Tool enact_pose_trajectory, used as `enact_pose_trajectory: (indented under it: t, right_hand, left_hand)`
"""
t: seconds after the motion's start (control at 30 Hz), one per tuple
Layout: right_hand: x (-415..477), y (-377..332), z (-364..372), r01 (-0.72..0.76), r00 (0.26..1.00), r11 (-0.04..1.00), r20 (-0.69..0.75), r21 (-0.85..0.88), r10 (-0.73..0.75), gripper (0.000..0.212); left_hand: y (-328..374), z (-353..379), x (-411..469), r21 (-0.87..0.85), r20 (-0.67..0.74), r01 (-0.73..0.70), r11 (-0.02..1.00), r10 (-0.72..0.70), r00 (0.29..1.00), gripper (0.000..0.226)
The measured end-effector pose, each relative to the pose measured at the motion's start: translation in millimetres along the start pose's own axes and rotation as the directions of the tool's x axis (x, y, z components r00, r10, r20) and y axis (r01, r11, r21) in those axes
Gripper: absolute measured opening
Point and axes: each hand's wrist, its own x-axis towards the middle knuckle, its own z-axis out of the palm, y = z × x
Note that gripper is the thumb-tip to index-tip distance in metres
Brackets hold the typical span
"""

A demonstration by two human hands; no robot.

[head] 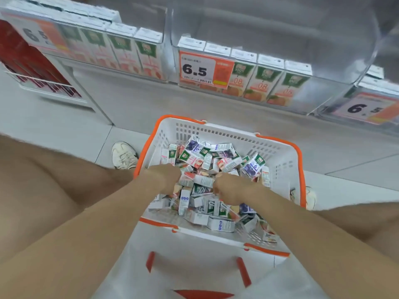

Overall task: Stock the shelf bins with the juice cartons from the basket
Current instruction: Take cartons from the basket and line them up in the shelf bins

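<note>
A white basket (278,152) with an orange rim sits on a pale tiled floor (54,130), close before a low shelf. A white shoe (124,155) is just beside its left edge. The basket is heaped with small juice cartons (218,156), white with green, pink and purple panels; their print is too small to read.

The left hand (166,175) curls its fingers over one end of a pink-and-white carton (199,180) lying crosswise on the heap. The right hand (231,190) is curled at the other end; what it holds cannot be told.

On the shelf, the clear middle bin (345,61) holds one front row of cartons marked "08", with open room behind. Its orange price tag (203,70) reads "6.5". The left bin (103,61) holds several rows.
</note>
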Motion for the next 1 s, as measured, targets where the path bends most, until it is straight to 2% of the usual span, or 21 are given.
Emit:
enact_pose_trajectory:
  t: [0.03,0.1,0.2,0.37,0.53,0.6,0.63,0.7,0.73,0.8,0.87,0.93,0.97,1.0]
  right_hand:
    - [-1.3,2.3,4.4,-0.02,1.0,0.998,-0.003,-0.06,0.019,0.015]
    - [-3.9,8.6,9.7,-0.071,0.997,0.982,-0.04,-0.176,0.065,0.026]
    - [-3.5,22.2,17.6,-0.133,0.991,0.942,-0.038,-0.308,0.128,0.041]
    - [-1.1,33.3,31.6,-0.088,0.994,0.919,0.027,-0.385,0.107,0.049]
    - [-0.4,41.9,29.4,-0.083,0.996,0.892,-0.014,-0.445,0.086,0.042]
    - [-4.7,46.9,23.0,-0.122,0.992,0.923,-0.087,-0.364,0.096,0.049]
    - [-8.7,48.6,16.7,-0.149,0.984,0.952,-0.136,-0.266,0.117,0.053]
    - [-17.2,51.2,-1.1,-0.191,0.951,0.98,-0.236,0.05,0.198,0.057]
    - [-23.3,51.8,-12.2,-0.184,0.927,0.954,-0.283,0.236,0.248,0.057]
    - [-38.8,52.4,-37.5,-0.119,0.855,0.824,-0.365,0.554,0.369,0.047]
    - [-57.7,52.2,-60.4,-0.02,0.774,0.589,-0.36,0.808,0.521,0.031]
    - [-75.8,48.8,-78.7,0.184,0.723,0.215,-0.28,0.959,0.632,0.023]
    - [-86.8,45.5,-87.4,0.281,0.716,0.042,-0.239,0.959,0.656,0.02]
    - [-97.9,41.6,-95.7,0.357,0.728,-0.089,-0.217,0.93,0.651,0.018]
  left_hand:
    - [-0.4,3.7,3.5,0.02,0.045,0.001,1.0,-0.002,0.999,0.033]
    - [-1.2,12.0,9.7,0.075,0.124,0.005,0.997,-0.014,0.992,0.047]
    - [1.9,19.9,15.4,0.189,0.169,0.014,0.982,-0.047,0.984,0.047]
    - [10.0,19.1,16.9,0.259,0.135,0.003,0.966,-0.04,0.99,0.038]
    - [7.8,6.4,9.1,0.137,0.061,-0.017,0.99,0.009,0.998,0.031]
    - [6.9,-4.5,4.6,0.028,-0.004,-0.05,0.998,0.05,0.999,0.04]
    - [7.4,-10.8,2.8,-0.057,-0.038,-0.068,0.996,0.066,0.997,0.045]
    - [12.7,-26.8,-4.9,-0.21,-0.126,-0.121,0.97,0.096,0.987,0.05]
    - [16.8,-35.5,-9.5,-0.272,-0.181,-0.149,0.951,0.101,0.978,0.05]
    - [25.9,-50.7,-19.2,-0.396,-0.3,-0.192,0.898,0.071,0.951,0.052]
    - [33.7,-62.8,-29.2,-0.572,-0.393,-0.23,0.788,-0.017,0.919,0.05]
    - [40.5,-72.4,-41.4,-0.772,-0.406,-0.265,0.578,-0.127,0.905,0.047]
    - [44.1,-77.2,-48.3,-0.855,-0.382,-0.279,0.438,-0.166,0.909,0.044]
    - [48.0,-82.5,-55.4,-0.905,-0.364,-0.3,0.302,-0.184,0.913,0.04]
